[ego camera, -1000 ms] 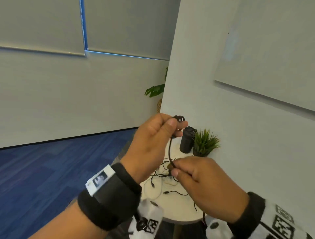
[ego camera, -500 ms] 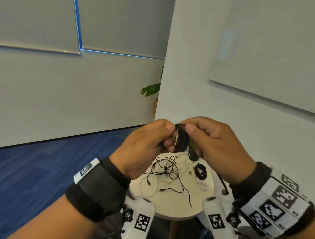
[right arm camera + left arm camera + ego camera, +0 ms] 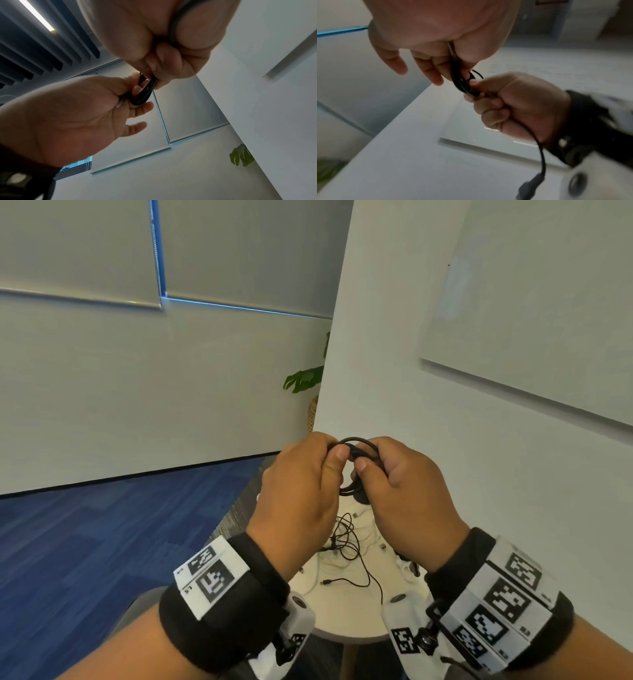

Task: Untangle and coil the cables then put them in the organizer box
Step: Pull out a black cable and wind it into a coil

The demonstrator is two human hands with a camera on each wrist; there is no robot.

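Note:
A black cable (image 3: 356,444), wound into a small coil, is held up in front of me by both hands. My left hand (image 3: 337,455) pinches the coil's left side with thumb and fingers. My right hand (image 3: 363,463) pinches its right side, fingers curled. In the left wrist view the coil (image 3: 462,83) sits between the two hands, and a loose end with a plug (image 3: 529,188) hangs down past the right wrist. The right wrist view shows the coil (image 3: 142,94) and a metal connector in the left fingers. More tangled black and white cables (image 3: 346,542) lie on the table below. No organizer box is in view.
The small round white table (image 3: 342,631) stands low, under my wrists, against a white wall on the right. Blue carpet spreads to the left. A leafy plant (image 3: 305,378) shows behind the wall corner.
My right hand rose from the hanging cable to meet the left hand. The cable's slack is now gathered into the coil held between both hands.

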